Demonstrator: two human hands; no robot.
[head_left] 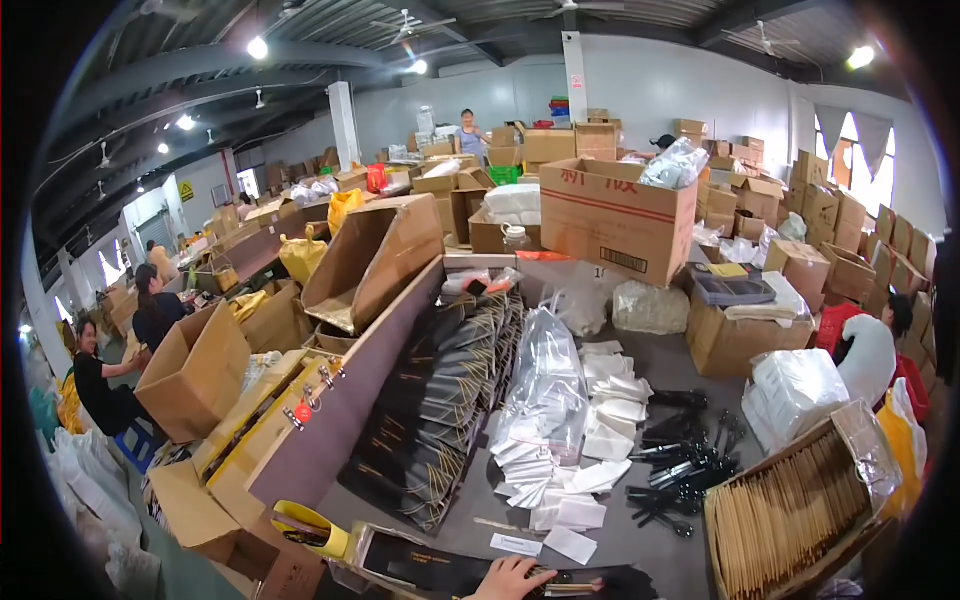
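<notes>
One hand (512, 578) shows at the bottom edge, fingers spread flat on a black flat package (440, 568) lying right under it on the grey table (640, 545), not gripping. White sachets (560, 480) sit just beyond.

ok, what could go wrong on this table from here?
1. The hand rests on a black pouch at the table's near edge; a nudge could slide it off.
2. The loose white packets lie spread beside the black tools; reaching across might scatter or mix them.
3. The clear plastic bag sags over the packets and hides some.
</notes>
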